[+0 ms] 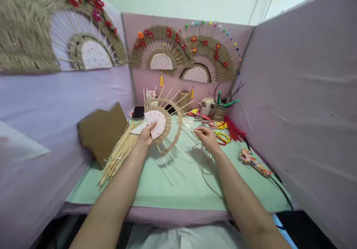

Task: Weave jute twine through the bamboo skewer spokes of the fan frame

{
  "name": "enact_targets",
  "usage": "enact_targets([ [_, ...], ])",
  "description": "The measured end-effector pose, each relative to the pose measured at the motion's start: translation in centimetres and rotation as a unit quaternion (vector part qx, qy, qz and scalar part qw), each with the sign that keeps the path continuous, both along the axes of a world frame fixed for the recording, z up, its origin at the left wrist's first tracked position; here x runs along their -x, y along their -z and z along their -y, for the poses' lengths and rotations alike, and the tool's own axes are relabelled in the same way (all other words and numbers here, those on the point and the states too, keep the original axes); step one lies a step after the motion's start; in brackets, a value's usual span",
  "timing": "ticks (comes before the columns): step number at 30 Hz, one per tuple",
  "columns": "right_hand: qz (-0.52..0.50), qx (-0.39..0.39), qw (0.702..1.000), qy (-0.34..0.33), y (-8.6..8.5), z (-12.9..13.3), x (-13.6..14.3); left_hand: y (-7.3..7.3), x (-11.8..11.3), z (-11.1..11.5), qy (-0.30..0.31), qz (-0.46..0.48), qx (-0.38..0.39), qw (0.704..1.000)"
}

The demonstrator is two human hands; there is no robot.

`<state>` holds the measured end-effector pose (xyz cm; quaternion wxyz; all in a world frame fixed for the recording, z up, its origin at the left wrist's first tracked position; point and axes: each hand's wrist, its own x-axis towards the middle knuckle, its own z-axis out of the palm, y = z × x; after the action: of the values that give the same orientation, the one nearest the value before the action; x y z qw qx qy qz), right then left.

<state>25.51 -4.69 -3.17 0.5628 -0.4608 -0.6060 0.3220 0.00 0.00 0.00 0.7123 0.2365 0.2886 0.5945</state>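
Observation:
My left hand (147,133) is closed around the dotted half-round centre of a woven fan frame (156,124), thumb on its face. Thin bamboo sticks radiate from that centre, with an inner twine band and a narrower outer twine ring (178,117) woven across them. At the frame's right side, my right hand (206,137) has its fingers pinched on the twine, beside the end of a stick that crosses the fingertips. Loose twine (208,182) trails below this hand in loops over the table. A white pointed piece (138,128) shows behind the left hand.
Bundled sticks (119,154) and brown cardboard (103,130) lie left. Yellow-and-red scissors (223,137), red fuzzy stems (234,130) and a patterned glue gun (255,162) with a cord lie right. A twine spool (184,100) and tool jar (219,112) stand behind. Finished fans (164,37) hang above.

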Motion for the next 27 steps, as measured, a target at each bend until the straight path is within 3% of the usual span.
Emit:
enact_targets([
  [8,0.025,0.068,0.991,-0.111,0.1,1.5,2.8,0.7,-1.3,0.7,0.005,0.039,0.008,0.999],
  [12,0.053,0.054,0.992,-0.097,0.6,1.3,2.9,1.0,-1.8,0.8,0.004,0.07,0.017,0.997],
  [16,0.214,0.057,0.972,-0.077,-0.4,-0.1,0.3,0.7,-0.9,0.5,-0.042,0.135,-0.003,0.99],
  [18,0.323,0.06,0.944,-0.011,-1.8,-1.2,-2.0,0.3,-0.1,0.3,-0.068,0.162,-0.019,0.984],
  [22,0.489,0.095,0.842,0.207,-6.7,-3.3,-7.2,-0.3,1.3,0.1,-0.089,0.196,-0.053,0.975],
  [24,0.499,0.117,0.801,0.309,-9.8,-3.9,-9.7,-0.4,1.6,0.0,-0.098,0.202,-0.067,0.972],
  [27,0.41,0.073,0.796,0.439,-14.7,-4.4,-12.8,-0.4,1.7,-0.1,-0.112,0.204,-0.072,0.97],
])
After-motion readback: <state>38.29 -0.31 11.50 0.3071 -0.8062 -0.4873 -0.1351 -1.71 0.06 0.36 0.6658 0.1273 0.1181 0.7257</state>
